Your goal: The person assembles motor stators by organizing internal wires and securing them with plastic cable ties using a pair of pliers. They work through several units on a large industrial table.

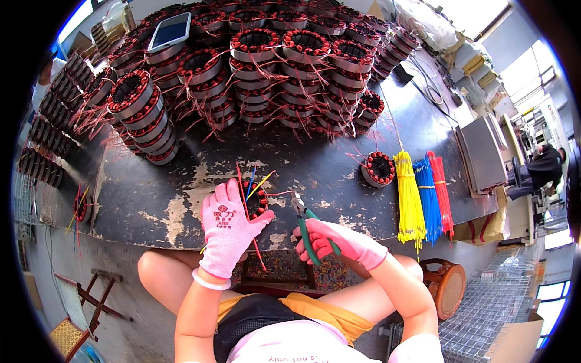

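My left hand (225,225), in a pink work glove, holds a wire-wound motor stator (261,202) near the table's front edge. Its thumb lies along the near rim. Red, blue and yellow wires (259,184) stick out past the fingers and the ring. In my right hand (339,239), also gloved in pink, is a pair of green-handled pliers (307,245). The jaws point away from me, at the end of a thin red lead (279,193) running from the stator. Whether they grip the lead is too small to tell.
Stacked stators (254,42) fill the table's far side, with a phone-like device (171,30) on top. To the right lie a single stator (379,169) and bundles of yellow (410,199), blue (428,199) and red wires (440,193). Another person (548,169) is at far right.
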A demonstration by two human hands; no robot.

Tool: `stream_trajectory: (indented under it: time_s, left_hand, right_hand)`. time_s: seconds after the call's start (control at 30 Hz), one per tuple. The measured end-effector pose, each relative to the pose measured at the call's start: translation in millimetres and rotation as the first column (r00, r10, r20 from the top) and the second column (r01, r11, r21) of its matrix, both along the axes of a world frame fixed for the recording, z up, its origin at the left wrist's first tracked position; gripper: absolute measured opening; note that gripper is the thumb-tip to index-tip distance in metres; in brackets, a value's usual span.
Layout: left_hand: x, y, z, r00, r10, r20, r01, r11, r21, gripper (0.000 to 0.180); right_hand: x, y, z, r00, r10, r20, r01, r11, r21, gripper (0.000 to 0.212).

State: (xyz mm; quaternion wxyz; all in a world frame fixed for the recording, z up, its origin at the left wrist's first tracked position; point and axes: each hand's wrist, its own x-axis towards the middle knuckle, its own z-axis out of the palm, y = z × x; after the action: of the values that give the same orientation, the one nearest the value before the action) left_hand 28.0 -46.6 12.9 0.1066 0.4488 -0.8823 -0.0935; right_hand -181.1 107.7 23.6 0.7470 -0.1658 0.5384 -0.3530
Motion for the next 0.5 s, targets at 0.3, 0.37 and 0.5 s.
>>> stream_trajectory:
  time_s: [0.3, 0.37, 0.5]
  left_hand:
    - [-3, 2, 0, 1.0, 0.003, -0.017, -0.003, 1.0, 0.003, 0.1]
    - [-2, 2, 1, 1.0, 0.015, -0.014, -0.014, 1.0, 0.013, 0.1]
    - [12, -6, 1, 0.998, -0.032, -0.052, 0.034, 0.998, 0.043, 0.099]
  right_hand:
    - [8, -13, -16, 0.971, -0.131, -0.198, 0.104, 0.984, -0.142, 0.052]
    - [10, -12, -12, 0.969, -0.16, -0.187, 0.141, 0.983, -0.115, 0.052]
    - [0, -2, 10, 0.957, -0.093, -0.273, 0.065, 0.992, -0.111, 0.06]
